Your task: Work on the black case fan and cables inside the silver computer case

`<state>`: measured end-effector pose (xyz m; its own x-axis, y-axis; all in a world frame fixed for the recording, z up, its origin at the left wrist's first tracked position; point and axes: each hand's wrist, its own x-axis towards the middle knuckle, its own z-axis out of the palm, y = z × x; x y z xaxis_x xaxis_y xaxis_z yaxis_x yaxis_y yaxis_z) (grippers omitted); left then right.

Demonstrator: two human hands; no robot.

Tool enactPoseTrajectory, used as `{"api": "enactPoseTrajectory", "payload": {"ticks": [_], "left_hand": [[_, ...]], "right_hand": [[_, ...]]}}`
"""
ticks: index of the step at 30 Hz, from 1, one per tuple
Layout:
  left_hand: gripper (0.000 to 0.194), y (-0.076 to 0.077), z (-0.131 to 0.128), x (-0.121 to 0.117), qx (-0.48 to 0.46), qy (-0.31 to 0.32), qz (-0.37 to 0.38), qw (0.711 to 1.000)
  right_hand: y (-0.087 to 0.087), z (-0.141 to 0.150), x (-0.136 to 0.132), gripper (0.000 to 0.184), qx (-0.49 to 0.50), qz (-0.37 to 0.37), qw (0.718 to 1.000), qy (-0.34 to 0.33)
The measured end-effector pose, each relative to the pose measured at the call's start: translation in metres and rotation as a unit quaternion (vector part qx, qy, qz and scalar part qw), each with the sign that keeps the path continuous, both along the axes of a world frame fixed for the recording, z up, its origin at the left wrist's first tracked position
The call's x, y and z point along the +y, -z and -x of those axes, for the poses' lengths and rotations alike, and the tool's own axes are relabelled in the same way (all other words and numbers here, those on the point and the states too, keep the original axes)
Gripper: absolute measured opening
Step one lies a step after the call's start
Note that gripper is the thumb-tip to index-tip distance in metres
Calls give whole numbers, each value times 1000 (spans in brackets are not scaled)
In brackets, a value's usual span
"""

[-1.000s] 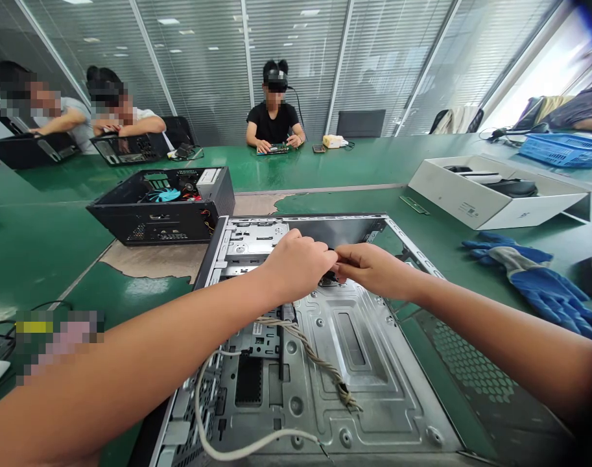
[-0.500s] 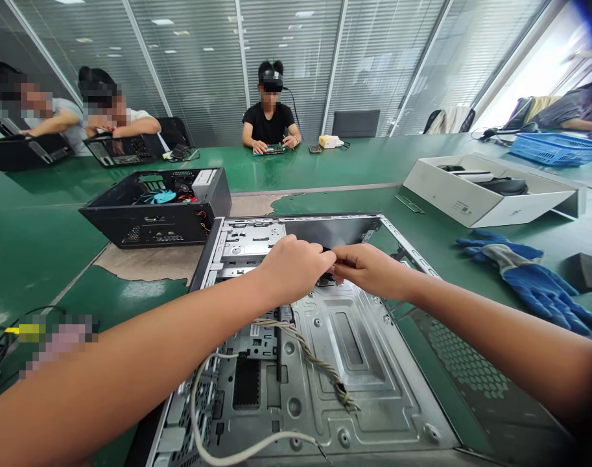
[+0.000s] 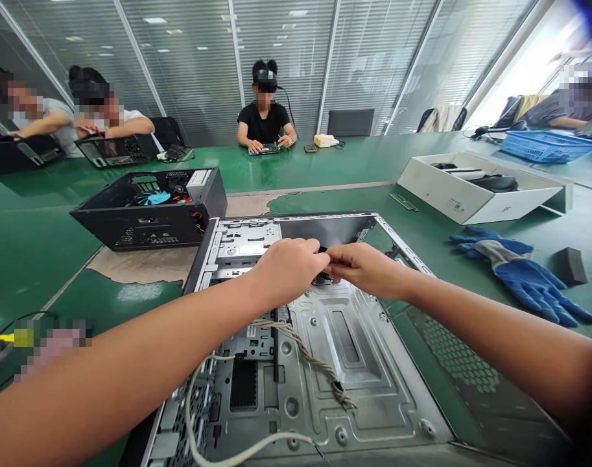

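Note:
An opened metal computer case (image 3: 373, 395) lies flat in front of me. Over its far half, my left hand (image 3: 292, 269) and my right hand (image 3: 361, 267) meet, fingertips pinched together. A small dark piece shows between and below the fingers, mostly covered, so its kind cannot be made out. Inside the case, a twisted bundle of beige wires (image 3: 312, 353) runs from under my left forearm to a frayed end. A thicker whitish cable (image 3: 191, 408) loops along the near left side, and a silver drive bay (image 3: 249, 240) fills the far left corner.
A black computer case (image 3: 144, 220) with a blue fan stands beyond on the left. To the right are a white box (image 3: 471, 194), blue gloves (image 3: 529, 279), a dark block (image 3: 569, 266) and a green memory stick (image 3: 404, 202). Co-workers sit across the green table (image 3: 286, 170).
The whole view has shifted slightly, with things appearing a little further left. Both hands stay pinched together at the same place over the case.

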<state>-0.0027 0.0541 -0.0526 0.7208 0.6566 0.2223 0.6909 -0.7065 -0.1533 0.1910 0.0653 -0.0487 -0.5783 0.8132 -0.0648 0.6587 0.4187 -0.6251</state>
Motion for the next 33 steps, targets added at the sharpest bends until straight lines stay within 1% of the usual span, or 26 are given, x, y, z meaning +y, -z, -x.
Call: {"api": "enactPoseTrajectory", "payload": {"ticks": [6, 8, 16, 24, 29, 33], "left_hand": [[18, 1, 1, 1, -6, 15, -64, 998], [18, 2, 0, 0, -1, 17, -71, 997], [15, -1, -1, -2, 17, 6, -45, 999], [16, 3, -1, 2, 7, 32, -50, 998], [14, 4, -2, 2, -4, 15, -31, 999], [14, 2, -2, 1, 1, 3, -23, 1000]], "right_hand": [[-2, 1, -1, 20, -13, 2, 1000, 12], [-2, 2, -1, 20, -17, -2, 1000, 11], [1, 1, -1, 17, -20, -19, 1000, -5], [1, 0, 0, 19, -21, -18, 1000, -3], [0, 2, -1, 17, -17, -16, 1000, 1], [0, 1, -1, 15, -15, -19, 1000, 3]]}}
